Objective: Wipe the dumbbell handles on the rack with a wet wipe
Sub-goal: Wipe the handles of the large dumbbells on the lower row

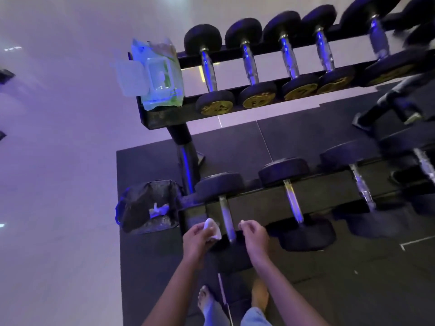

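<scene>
Left hand (pixel 200 241): fingers curled round a bunched white wet wipe (pixel 213 231), which sticks out above the knuckles. Right hand (pixel 255 236): fingers loosely curled, thumb and forefinger close together. A pale speck shows at the tips, and I cannot tell whether it pinches anything. Directly between the two hands runs the chrome handle (pixel 226 215) of the leftmost lower-tier dumbbell. The wipe is just beside that handle, and contact is not evident. To the right of the right hand, two more lower-tier handles (pixel 293 203) lie on the rack (pixel 259 203), and more sit further out, blurred. Far beyond both hands, the upper tier carries a row of smaller dumbbells (pixel 209 71). Beyond the left hand, on that tier's end, is an open-lidded green wipe pack (pixel 160 76). Just left of the left hand, a bin lined with a black bag (pixel 141 208) holds crumpled white wipes (pixel 159 209). Progress (judgement): the discarded wipes suggest some handles are already done, possibly the upper row, but no handle shows visible wetness, so which ones is unconfirmed. The handle between the hands looks to be the one in hand now, and the lower row to the right is probably left to do. Writing: the yellow end caps (pixel 216 107) carry dark figures, too blurred to read. The print on the pack is not legible either.
</scene>
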